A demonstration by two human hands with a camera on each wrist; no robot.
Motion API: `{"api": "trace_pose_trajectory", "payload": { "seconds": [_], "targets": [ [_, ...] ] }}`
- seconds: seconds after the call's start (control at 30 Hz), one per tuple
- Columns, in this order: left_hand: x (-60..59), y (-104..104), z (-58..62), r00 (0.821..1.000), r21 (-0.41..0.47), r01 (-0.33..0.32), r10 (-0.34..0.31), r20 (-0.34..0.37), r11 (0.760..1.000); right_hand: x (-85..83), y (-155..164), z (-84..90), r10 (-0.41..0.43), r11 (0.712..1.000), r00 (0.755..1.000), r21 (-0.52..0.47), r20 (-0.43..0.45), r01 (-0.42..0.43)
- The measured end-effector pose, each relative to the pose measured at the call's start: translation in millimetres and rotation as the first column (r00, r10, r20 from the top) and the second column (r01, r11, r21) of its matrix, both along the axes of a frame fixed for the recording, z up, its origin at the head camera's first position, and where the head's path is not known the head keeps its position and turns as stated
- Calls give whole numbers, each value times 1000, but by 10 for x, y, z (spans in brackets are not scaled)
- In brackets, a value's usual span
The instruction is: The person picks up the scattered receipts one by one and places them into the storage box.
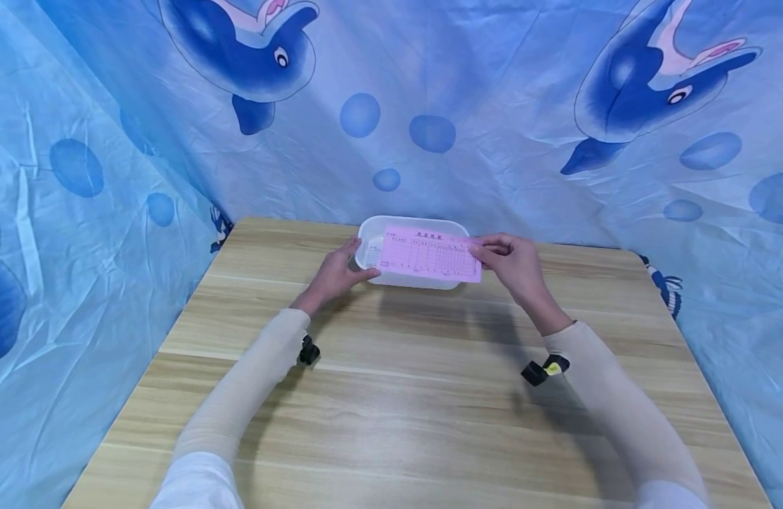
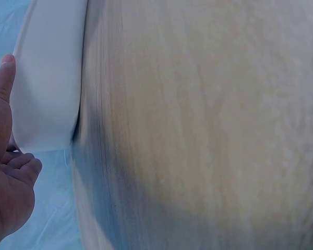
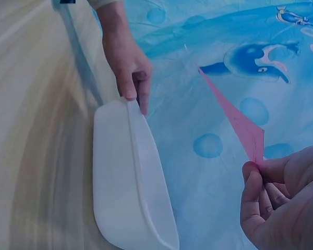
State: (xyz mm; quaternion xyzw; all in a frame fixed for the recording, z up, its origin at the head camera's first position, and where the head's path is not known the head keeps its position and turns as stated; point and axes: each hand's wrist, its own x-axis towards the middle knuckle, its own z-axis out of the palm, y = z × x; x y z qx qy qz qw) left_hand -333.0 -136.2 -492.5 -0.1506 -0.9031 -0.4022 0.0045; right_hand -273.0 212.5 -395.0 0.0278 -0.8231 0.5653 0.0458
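Pink slip (image 1: 430,257): a printed form, held just above the white plastic tub (image 1: 409,230), which stands at the far middle of the wooden table (image 1: 391,396). Slip's long axis runs left-right, parallel to the tub's long side; it covers most of the tub's opening in the head view. In the right wrist view it shows edge-on (image 3: 235,117), clear of the tub and not touching it.

Right hand (image 1: 512,263) sits at the tub's right end, thumb and fingers closed in a pinch on the slip's right edge. It alone carries the paper.

Left hand (image 1: 336,272) is at the tub's left end, thumb on the rim, fingers against the outer wall, steadying it. Whether it also touches the slip's left edge cannot be told.

Both forearms reach forward, wrists raised off the table.
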Motion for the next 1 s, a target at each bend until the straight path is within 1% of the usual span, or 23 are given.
{"api": "trace_pose_trajectory", "payload": {
  "seconds": [0.1,0.27,0.37,0.43,0.73,1.0],
  "targets": [
    [4,-6,-1,1000,9,4,-3,-5,1000,-107,-33,-1,1,999,1000,-46,3,-1],
    [4,-9,3,1000,20,17,-17,-17,1000,-276,-66,-26,5,994,999,-106,41,0],
    [3,-12,5,1000,18,22,-22,-10,1000,-374,-95,-57,-1,990,998,-144,57,9],
    [-2,-11,3,1000,17,20,-20,-5,1000,-438,-116,-84,-7,989,998,-150,63,16],
    [-17,-6,6,1000,1,7,-7,-12,1000,-701,-228,-215,-48,998,994,-45,94,52],
    [-11,-14,13,1000,-5,13,-13,-9,1000,-844,-362,-342,-70,996,992,56,101,65]
  ]
}}
